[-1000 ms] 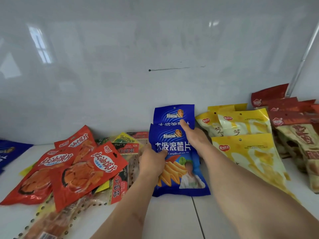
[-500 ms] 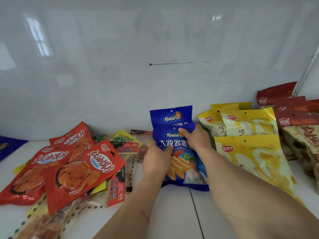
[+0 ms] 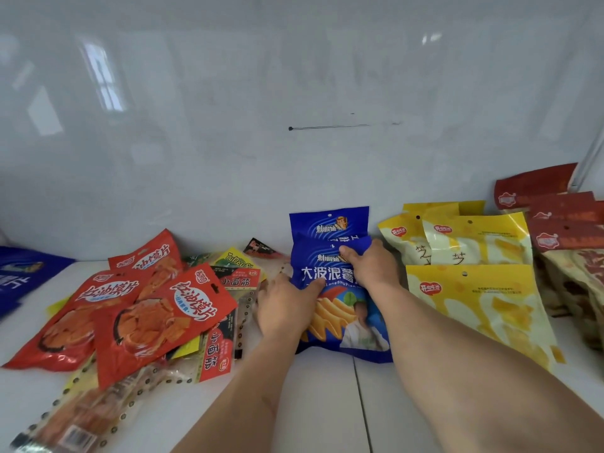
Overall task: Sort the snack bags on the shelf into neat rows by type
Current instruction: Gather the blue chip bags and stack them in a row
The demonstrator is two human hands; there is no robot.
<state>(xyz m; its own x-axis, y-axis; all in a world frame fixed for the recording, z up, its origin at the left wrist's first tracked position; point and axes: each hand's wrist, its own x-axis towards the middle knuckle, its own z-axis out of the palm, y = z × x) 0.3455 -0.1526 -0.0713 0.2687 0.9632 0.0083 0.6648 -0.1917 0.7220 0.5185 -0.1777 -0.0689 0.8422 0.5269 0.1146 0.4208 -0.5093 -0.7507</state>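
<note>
Potato chip bags (image 3: 330, 279) between jumbled pile (image 3: 157, 308) left, cracker bags (image 3: 474, 289) right.

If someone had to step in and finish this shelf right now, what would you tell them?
Left hand and right hand both grip the front blue crinkle-chip bag, which overlaps a second blue bag behind it.
Done: yellow bags and dark red bags sit in rows on the right.
Left: settle the blue row, fetch the stray blue bag at far left, sort the jumbled orange-red bags and mixed packets.
</note>
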